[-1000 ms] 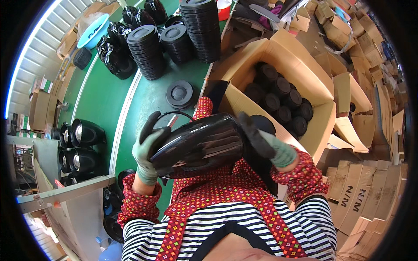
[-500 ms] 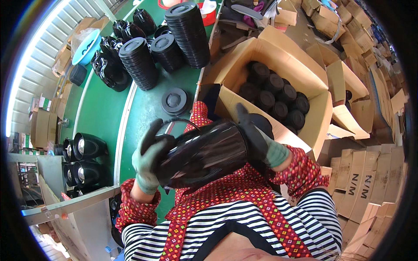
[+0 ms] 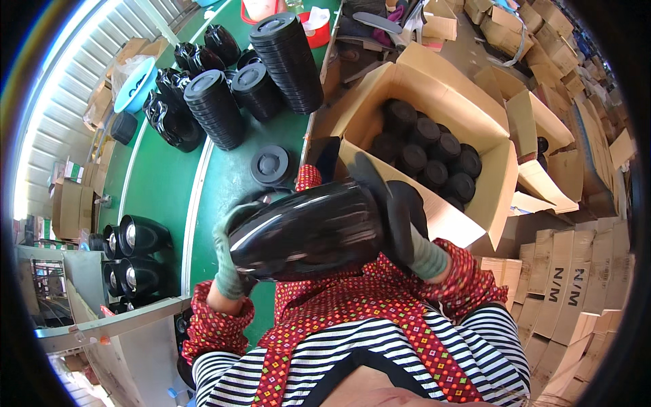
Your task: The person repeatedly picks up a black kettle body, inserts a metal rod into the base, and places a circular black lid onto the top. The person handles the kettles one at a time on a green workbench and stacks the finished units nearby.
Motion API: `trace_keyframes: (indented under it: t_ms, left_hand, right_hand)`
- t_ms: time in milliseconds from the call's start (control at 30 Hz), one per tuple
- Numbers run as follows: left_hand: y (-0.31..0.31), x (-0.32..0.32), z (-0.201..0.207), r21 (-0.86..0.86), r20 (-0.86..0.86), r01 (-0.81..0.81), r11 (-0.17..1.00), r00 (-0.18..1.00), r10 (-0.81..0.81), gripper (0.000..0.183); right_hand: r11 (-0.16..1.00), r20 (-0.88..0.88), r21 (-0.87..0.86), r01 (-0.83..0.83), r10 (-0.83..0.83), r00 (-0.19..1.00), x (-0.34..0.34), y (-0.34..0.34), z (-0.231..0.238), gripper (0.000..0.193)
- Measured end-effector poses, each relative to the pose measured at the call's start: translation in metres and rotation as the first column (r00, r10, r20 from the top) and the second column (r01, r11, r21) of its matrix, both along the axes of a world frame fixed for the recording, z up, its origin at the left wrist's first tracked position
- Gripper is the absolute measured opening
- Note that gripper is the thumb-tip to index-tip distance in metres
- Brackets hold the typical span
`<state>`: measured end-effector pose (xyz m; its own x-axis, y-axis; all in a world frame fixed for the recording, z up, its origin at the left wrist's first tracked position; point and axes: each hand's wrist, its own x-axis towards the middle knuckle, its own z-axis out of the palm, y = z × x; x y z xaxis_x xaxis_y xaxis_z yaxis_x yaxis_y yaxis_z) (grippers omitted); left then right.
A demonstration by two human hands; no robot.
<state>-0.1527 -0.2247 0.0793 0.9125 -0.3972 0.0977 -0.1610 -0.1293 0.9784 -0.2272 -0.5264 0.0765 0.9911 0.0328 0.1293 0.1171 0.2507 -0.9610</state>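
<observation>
A glossy black thermos jug body (image 3: 308, 234) lies sideways in front of my chest, held between both hands. My left hand (image 3: 230, 241), in a pale green glove with black palm and fingers, is wrapped round its narrower left end. At the wider right end my right hand (image 3: 400, 227), gloved the same way, presses against it with fingers pointing up. Some of the fingers are hidden behind the jug. Beyond it, a round black lid (image 3: 271, 165) lies flat on the green work table (image 3: 227, 197).
Stacks of black lids (image 3: 288, 64) and several glossy black parts (image 3: 173, 122) stand farther along the table. At right is an open carton (image 3: 498, 183) with black cylindrical pieces inside. Black jug bodies with silver insides (image 3: 142, 234) sit at left, above a metal rail (image 3: 115, 319).
The jug has been turned in my hands, and the thin curved strip along its upper edge no longer shows. My right fingers have shifted up and left.
</observation>
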Motion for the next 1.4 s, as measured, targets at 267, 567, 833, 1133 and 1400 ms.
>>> trace_keyframes:
  t_ms: [267,567,833,1133,1400]
  left_hand:
    - [-0.036,0.016,0.017,0.247,0.486,-0.141,0.959,0.874,0.004,0.051]
    - [-0.012,0.000,-0.078,-0.273,-0.249,0.297,0.915,0.897,-0.366,0.068]
    - [-0.048,-0.030,-0.087,-0.661,-0.319,0.247,0.709,0.762,-0.563,0.077]
    - [-0.048,-0.062,-0.157,-0.530,-0.481,0.039,0.847,0.809,-0.338,0.065]
    - [0.043,-0.038,-0.092,0.519,0.397,-0.257,0.815,0.917,0.036,0.090]
  right_hand:
    - [0.886,-0.098,0.458,0.070,-0.028,0.995,0.007,0.007,-0.070,0.066]
    - [0.988,0.280,-0.154,0.009,0.035,0.959,0.000,-0.004,-0.017,0.080]
    - [0.787,0.525,-0.609,0.102,0.302,0.796,0.001,-0.017,0.031,0.086]
    - [0.998,-0.011,-0.052,-0.041,0.041,0.999,0.033,-0.045,0.001,0.064]
    - [0.907,-0.217,-0.120,-0.403,0.372,0.902,0.081,-0.085,-0.055,0.052]
